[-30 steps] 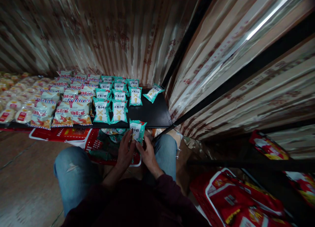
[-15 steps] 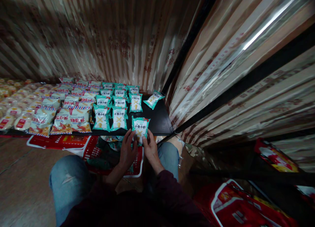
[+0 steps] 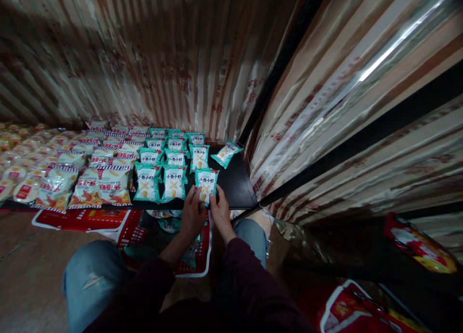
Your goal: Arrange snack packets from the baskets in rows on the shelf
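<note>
A teal-and-white snack bag [image 3: 206, 182] is held between my two hands at the front edge of the black shelf [image 3: 237, 183]. My left hand [image 3: 193, 215] grips its left side, and my right hand [image 3: 220, 210] has fingers on its lower right side. Just left of it stand several matching snack bags [image 3: 174, 182] in rows running to the back. One more teal bag [image 3: 227, 153] lies tilted by itself near the shelf's back right corner.
Red-and-white striped snack bags [image 3: 115, 184] fill the shelf further left, beside round wrapped packs [image 3: 27, 186]. Below the shelf sits a red basket [image 3: 208, 246] with teal bags in it. A black post [image 3: 307, 166] slants along the right, before striped sheeting [image 3: 173, 58].
Both hands have pushed the held snack bag slightly further onto the shelf, closer to the bag behind it. The view has shifted a little.
</note>
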Motion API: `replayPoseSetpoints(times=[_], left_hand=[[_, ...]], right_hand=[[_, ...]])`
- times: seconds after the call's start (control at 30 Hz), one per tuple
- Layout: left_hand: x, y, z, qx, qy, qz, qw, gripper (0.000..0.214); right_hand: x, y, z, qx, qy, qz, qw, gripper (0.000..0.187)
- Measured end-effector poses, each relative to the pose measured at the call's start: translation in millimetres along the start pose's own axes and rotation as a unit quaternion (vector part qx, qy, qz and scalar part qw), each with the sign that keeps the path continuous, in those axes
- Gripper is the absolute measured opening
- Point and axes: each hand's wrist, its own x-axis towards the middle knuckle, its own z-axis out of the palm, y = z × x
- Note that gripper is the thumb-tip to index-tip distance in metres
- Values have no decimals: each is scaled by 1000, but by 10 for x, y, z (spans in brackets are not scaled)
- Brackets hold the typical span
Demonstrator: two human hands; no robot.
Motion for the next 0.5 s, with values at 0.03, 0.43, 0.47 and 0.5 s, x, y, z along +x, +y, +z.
replayPoseSetpoints(times=[0.03, 0.43, 0.47, 0.5], left_hand=[[26, -12, 22, 1, -1, 0, 1000, 53], [283, -85, 189, 5, 10, -31, 999, 57], [306, -80, 198, 7, 11, -34, 999, 57], [327, -77, 206, 10, 12, -35, 999, 57]], right_hand=[[35, 1, 12, 0, 1, -2, 1000, 47], [320, 90, 190, 5, 11, -49, 999, 45], [342, 99, 204, 4, 12, -50, 999, 45], [365, 108, 218, 0, 12, -50, 999, 46]])
